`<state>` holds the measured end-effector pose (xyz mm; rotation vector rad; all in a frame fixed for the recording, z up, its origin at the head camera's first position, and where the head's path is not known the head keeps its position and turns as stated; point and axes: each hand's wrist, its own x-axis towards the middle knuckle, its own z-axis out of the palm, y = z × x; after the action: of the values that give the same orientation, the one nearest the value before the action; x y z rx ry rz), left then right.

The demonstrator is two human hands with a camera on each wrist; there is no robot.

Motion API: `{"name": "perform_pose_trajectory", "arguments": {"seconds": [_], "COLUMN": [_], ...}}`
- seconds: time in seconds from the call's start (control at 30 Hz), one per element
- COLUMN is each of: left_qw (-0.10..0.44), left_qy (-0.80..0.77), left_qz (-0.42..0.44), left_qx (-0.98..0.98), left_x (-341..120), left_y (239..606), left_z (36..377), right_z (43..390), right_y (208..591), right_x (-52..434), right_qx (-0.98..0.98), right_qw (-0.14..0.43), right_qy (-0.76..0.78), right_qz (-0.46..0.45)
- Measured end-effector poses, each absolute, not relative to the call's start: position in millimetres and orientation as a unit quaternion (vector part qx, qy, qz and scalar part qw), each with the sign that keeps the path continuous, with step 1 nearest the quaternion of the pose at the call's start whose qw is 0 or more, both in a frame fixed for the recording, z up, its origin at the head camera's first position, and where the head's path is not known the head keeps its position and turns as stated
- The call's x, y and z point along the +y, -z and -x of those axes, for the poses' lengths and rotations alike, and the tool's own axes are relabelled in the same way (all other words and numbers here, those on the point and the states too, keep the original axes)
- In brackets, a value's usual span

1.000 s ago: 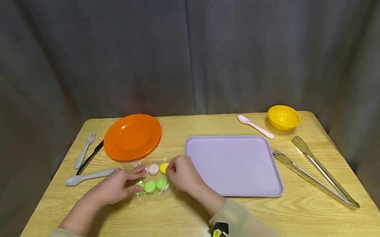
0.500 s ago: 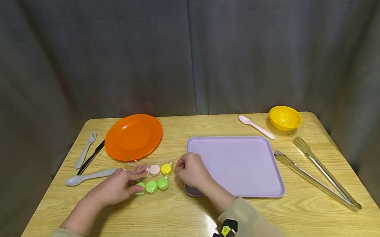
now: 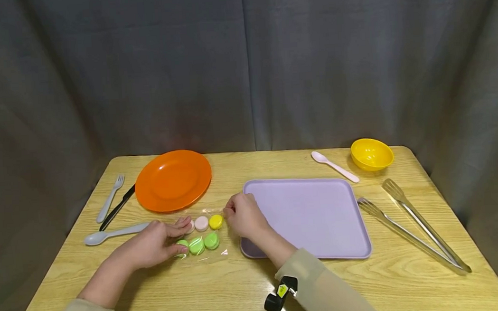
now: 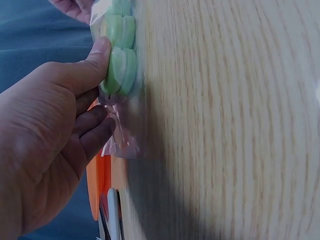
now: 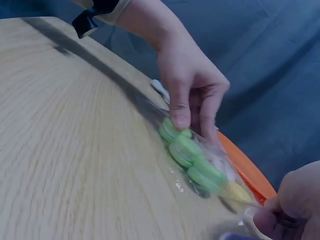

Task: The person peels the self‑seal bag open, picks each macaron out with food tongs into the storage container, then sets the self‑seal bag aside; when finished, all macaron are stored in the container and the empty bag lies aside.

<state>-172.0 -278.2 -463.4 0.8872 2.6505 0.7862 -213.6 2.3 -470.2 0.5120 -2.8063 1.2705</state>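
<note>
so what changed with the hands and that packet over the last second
The right hand drew back from over the packet of macarons toward the lilac tray, and now pinches the packet's far right corner. The left hand kept its grip on the left end. The orange plate and cutlery stayed put.

Clear plastic bag (image 3: pixel 202 234) lies flat on table, near of the orange plate, left of the lilac tray. Contents: six round macarons in two rows. Near row: three green (image 3: pixel 196 245). Far row: two pale pink (image 3: pixel 201 223), one yellow (image 3: pixel 216 221) at right end.
</note>
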Motion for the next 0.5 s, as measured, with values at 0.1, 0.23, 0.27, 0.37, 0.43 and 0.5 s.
{"name": "perform_pose_trajectory", "arguments": {"seconds": [0.1,0.23,0.27,0.37,0.43,0.5], "left_qw": [0.119,0.119,0.117,0.114,0.113,0.114], "left_qy": [-0.268,-0.274,-0.274,-0.275,-0.276,-0.281], "left_qz": [-0.303,-0.306,-0.308,-0.306,-0.304,-0.3], "left_qx": [0.906,0.904,0.904,0.904,0.905,0.905], "left_x": [-281,-280,-279,-279,-279,-279], "left_y": [464,464,464,464,463,463], "left_z": [172,173,173,172,172,172], "right_z": [213,215,216,219,220,220], "right_y": [470,471,470,471,472,474], "right_x": [12,23,25,24,22,20], "right_qx": [-0.894,-0.881,-0.879,-0.876,-0.878,-0.882], "right_qw": [0.017,0.018,0.018,0.016,0.016,0.019], "right_qy": [-0.423,-0.449,-0.451,-0.449,-0.435,-0.414], "right_qz": [-0.146,-0.148,-0.152,-0.175,-0.197,-0.227]}}
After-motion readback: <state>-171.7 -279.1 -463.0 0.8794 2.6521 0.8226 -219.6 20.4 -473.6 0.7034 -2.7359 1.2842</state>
